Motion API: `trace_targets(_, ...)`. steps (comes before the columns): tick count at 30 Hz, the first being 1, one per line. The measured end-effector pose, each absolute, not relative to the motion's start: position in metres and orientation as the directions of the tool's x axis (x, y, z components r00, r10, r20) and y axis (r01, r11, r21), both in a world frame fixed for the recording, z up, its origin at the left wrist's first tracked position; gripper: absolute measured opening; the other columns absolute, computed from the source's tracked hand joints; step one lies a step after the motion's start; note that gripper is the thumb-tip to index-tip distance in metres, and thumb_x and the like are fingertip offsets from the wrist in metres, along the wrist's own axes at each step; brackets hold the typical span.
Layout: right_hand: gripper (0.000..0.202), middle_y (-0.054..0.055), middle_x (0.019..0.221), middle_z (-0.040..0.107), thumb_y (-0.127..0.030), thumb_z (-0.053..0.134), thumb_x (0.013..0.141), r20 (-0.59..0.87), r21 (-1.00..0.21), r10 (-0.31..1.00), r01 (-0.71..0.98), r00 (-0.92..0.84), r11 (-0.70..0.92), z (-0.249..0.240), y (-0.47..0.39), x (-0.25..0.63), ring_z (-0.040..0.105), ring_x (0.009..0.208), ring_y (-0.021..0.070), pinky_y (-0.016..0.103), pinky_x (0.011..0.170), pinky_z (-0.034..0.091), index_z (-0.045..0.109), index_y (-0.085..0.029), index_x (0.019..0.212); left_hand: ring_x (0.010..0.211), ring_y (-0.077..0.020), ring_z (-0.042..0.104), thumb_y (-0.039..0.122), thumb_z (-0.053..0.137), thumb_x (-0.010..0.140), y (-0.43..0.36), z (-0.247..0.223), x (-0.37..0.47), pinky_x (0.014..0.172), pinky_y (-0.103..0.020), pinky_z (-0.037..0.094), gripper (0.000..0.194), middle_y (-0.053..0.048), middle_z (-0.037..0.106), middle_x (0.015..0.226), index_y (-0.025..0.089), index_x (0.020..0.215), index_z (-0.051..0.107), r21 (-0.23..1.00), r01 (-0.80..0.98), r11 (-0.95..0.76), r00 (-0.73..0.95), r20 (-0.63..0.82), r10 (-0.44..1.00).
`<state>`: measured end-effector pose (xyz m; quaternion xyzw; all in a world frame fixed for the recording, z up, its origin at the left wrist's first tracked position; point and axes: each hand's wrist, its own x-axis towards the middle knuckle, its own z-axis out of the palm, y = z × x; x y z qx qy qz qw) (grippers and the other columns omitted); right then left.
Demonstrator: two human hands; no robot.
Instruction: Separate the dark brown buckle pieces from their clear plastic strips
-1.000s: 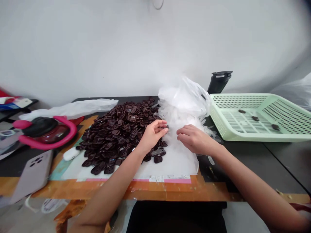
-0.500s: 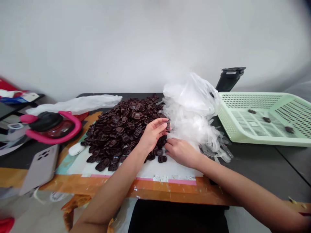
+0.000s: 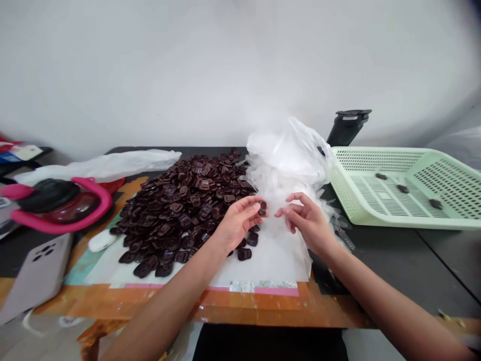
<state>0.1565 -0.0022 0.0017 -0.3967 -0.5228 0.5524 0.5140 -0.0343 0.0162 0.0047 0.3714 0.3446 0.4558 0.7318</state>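
Observation:
My left hand (image 3: 242, 218) pinches a small dark brown plastic piece (image 3: 262, 207) between thumb and fingers, just above the pile's right side. The pile (image 3: 188, 200) is made of many similar flat, rounded, slotted brown pieces. Apart from it, my right hand (image 3: 305, 215) hovers over the white sheet with fingers spread and nothing visible in them. Behind and beside that hand lies a heap of clear plastic strips (image 3: 268, 180), partly under a white plastic bag (image 3: 296, 150). Two loose brown pieces (image 3: 244, 254) lie at the pile's near right edge.
At right stands a light green basket (image 3: 376, 219) with three brown bits inside. A black lidded container (image 3: 347, 128) is behind it. To the left are a pink-handled bottle (image 3: 71, 205), a phone (image 3: 41, 271) and a white mouse-shaped object (image 3: 102, 241).
My right hand has moved up and right, away from the pile, and its fingers have spread. The left hand still holds the brown piece. The view has shifted slightly.

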Motion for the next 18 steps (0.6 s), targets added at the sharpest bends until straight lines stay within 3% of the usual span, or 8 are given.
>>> trace_targets(2, 0.026, 0.003, 0.08, 0.067, -0.036, 0.063, 0.083, 0.155, -0.983, 0.981, -0.117, -0.116, 0.141, 0.0, -0.003, 0.155, 0.05, 0.053, 0.0096, 0.023, 0.047, 0.042, 0.052, -0.021, 0.101, 0.079, -0.0145, 0.066, 0.027, 0.072, 0.075, 0.015, 0.005, -0.033, 0.069, -0.024, 0.05, 0.028, -0.006, 0.068, 0.094, 0.017, 0.1, 0.064, 0.842, -0.422, 0.334, 0.372, -0.175, 0.912)
trace_targets(7, 0.015, 0.003, 0.089, 0.065, -0.029, 0.068, 0.081, 0.238, -0.959, 0.971, -0.157, 0.003, 0.236, 0.0, -0.006, 0.154, 0.063, 0.068, 0.0135, 0.031, 0.065, 0.055, 0.056, -0.02, 0.083, 0.081, -0.0148, 0.067, 0.025, 0.071, 0.076, 0.012, 0.004, -0.031, 0.07, -0.024, 0.05, 0.03, -0.004, 0.069, 0.092, 0.02, 0.104, 0.064, 0.804, -0.457, 0.382, 0.395, -0.201, 0.896)
trace_targets(11, 0.011, 0.002, 0.088, 0.065, -0.026, 0.068, 0.081, 0.279, -0.953, 0.959, -0.105, 0.05, 0.283, 0.004, -0.014, 0.151, 0.069, 0.076, 0.0186, 0.037, 0.075, 0.058, 0.061, -0.022, 0.089, 0.082, -0.0155, 0.068, 0.026, 0.07, 0.078, 0.011, 0.001, -0.029, 0.073, -0.024, 0.051, 0.028, -0.004, 0.07, 0.09, 0.02, 0.104, 0.064, 0.79, -0.473, 0.391, 0.379, -0.218, 0.899)
trace_targets(18, 0.019, 0.008, 0.106, 0.066, -0.025, 0.06, 0.087, 0.359, -0.928, 0.915, 0.029, -0.184, 0.37, 0.008, -0.021, 0.153, 0.066, 0.098, 0.0245, 0.043, 0.085, 0.056, 0.067, -0.023, 0.104, 0.079, -0.0134, 0.066, 0.028, 0.071, 0.076, 0.012, -0.003, -0.026, 0.079, -0.027, 0.051, 0.023, -0.002, 0.067, 0.082, 0.018, 0.095, 0.062, 0.801, -0.466, 0.375, 0.308, -0.25, 0.918)
